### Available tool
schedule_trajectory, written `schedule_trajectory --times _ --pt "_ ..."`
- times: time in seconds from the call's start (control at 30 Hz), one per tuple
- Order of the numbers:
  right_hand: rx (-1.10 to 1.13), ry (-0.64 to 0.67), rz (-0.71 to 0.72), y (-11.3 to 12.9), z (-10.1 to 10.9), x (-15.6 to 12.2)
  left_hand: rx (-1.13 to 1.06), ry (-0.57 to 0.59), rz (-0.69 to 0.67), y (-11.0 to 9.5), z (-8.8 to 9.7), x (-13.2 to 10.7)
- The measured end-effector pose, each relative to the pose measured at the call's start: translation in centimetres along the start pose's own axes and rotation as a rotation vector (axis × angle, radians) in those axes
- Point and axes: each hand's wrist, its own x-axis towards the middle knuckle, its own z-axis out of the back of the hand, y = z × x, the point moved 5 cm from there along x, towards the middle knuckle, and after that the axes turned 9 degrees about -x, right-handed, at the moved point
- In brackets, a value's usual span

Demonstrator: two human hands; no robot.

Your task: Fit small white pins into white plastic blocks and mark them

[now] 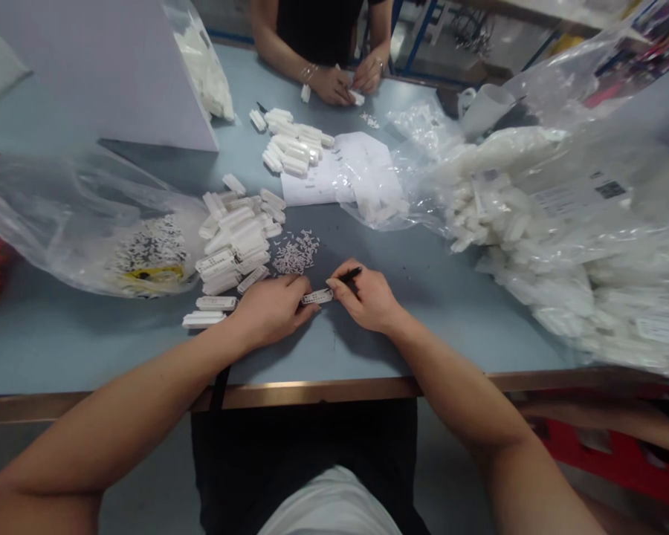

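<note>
My left hand (276, 306) is closed on one end of a small white plastic strip with a row of dark slots (317, 296), low over the table. In my right hand (368, 299) is a thin black pen-like tool (350, 275), its tip at the right end of the strip. Just beyond my hands lies a heap of tiny white pieces (296, 253). Left of it, close to my left wrist, white plastic housings (237, 230) are piled up, several with slotted faces. The fingertips under the strip are partly hidden.
A clear bag of small black-and-white pieces (150, 245) lies to the left. Large bags of white parts (540, 215) crowd the right side. Papers (312, 184) and more housings (293, 141) lie farther back. Opposite, a co-worker's hands (348, 83) handle a white part.
</note>
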Motion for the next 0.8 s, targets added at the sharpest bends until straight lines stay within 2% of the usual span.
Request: schedule_trajectory --times 0.2,0.43,0.8 --pt "-0.064 0.023 0.078 0.38 -0.41 0.23 0.006 0.022 0.005 -0.07 0.09 0.02" --pt "0.059 -0.035 -0.124 -0.42 0.47 0.06 0.005 0.015 0.011 0.05 0.08 0.06" --pt "0.04 -0.021 -0.104 -0.29 0.26 0.09 -0.015 0.016 0.023 0.0 0.16 0.06"
